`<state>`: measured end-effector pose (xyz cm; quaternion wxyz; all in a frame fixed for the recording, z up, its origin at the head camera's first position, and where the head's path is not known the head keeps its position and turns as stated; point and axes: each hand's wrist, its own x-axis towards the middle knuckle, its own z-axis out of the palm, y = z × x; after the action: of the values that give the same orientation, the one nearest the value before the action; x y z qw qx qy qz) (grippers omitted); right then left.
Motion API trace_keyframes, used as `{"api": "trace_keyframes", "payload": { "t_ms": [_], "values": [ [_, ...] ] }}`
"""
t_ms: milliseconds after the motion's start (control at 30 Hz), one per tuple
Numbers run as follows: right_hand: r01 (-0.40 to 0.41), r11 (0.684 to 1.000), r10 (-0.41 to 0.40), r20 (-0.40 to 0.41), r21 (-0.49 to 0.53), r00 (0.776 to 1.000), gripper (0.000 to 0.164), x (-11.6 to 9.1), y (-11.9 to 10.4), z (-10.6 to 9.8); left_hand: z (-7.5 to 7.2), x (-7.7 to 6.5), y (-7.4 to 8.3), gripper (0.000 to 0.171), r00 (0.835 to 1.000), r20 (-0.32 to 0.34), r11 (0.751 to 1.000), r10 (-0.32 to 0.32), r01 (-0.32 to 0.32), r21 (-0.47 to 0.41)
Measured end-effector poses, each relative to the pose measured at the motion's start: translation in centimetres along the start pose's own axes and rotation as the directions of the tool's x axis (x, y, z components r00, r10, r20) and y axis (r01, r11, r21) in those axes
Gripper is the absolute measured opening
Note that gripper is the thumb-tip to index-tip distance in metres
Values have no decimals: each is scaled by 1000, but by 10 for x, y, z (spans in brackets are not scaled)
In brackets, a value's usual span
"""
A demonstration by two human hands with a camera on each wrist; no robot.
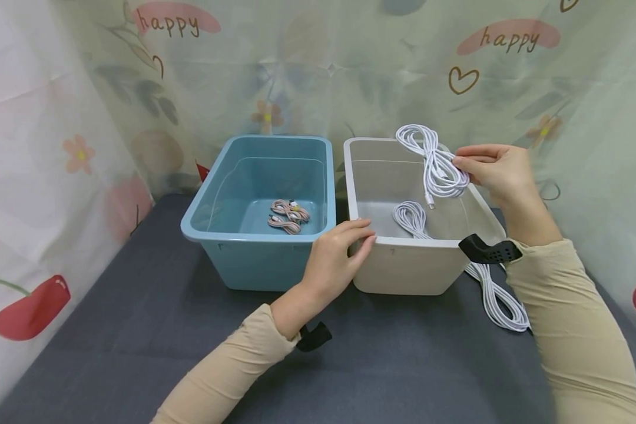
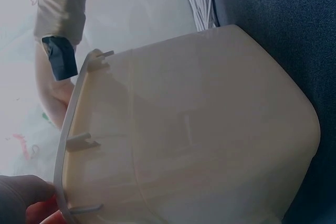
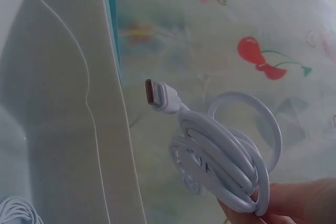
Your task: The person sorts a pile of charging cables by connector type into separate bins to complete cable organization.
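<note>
Over the beige bin (image 1: 410, 265), my right hand (image 1: 503, 171) pinches a coiled white charging cable (image 1: 437, 165) at its right end. The cable's small metal-tipped plug (image 3: 163, 97) sticks out of the bundle in the right wrist view. Another coiled white cable (image 1: 410, 219) lies inside this bin. With fingers at the front rim's left corner, my left hand (image 1: 336, 253) holds the beige bin; the left wrist view shows its fingertips at the rim, partly cut off by the frame edge.
Left of the beige bin stands a blue bin (image 1: 259, 262) with several pinkish-brown coiled cables (image 1: 288, 216) inside. More white cable (image 1: 500, 300) lies on the dark cloth to the right, partly hidden by my right sleeve. A printed curtain (image 1: 307, 70) hangs behind.
</note>
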<state>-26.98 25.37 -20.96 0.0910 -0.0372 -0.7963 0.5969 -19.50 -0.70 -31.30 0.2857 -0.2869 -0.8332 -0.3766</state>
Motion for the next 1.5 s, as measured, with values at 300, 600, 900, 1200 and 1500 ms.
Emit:
{"api": "trace_keyframes", "payload": {
  "t_ms": [300,600,900,1200,1500],
  "values": [
    [-23,1000,23,12,8,1000,7,13,-2,11,1,0,-1,19,1000,2,1000,-5,5,-4],
    [-33,998,31,36,50,999,20,20,-1,20,1,0,-1,18,1000,-1,1000,2,-2,13],
    [-15,1000,15,57,4,998,31,25,0,27,0,0,-1,19,1000,1,1000,1,-1,10],
    [-29,1000,28,61,6,998,32,32,0,31,0,0,0,19,1000,-1,1000,4,-4,5],
    [-57,998,57,55,-5,997,31,36,-1,34,0,0,0,19,1000,2,1000,-1,1,5]
  ]
}}
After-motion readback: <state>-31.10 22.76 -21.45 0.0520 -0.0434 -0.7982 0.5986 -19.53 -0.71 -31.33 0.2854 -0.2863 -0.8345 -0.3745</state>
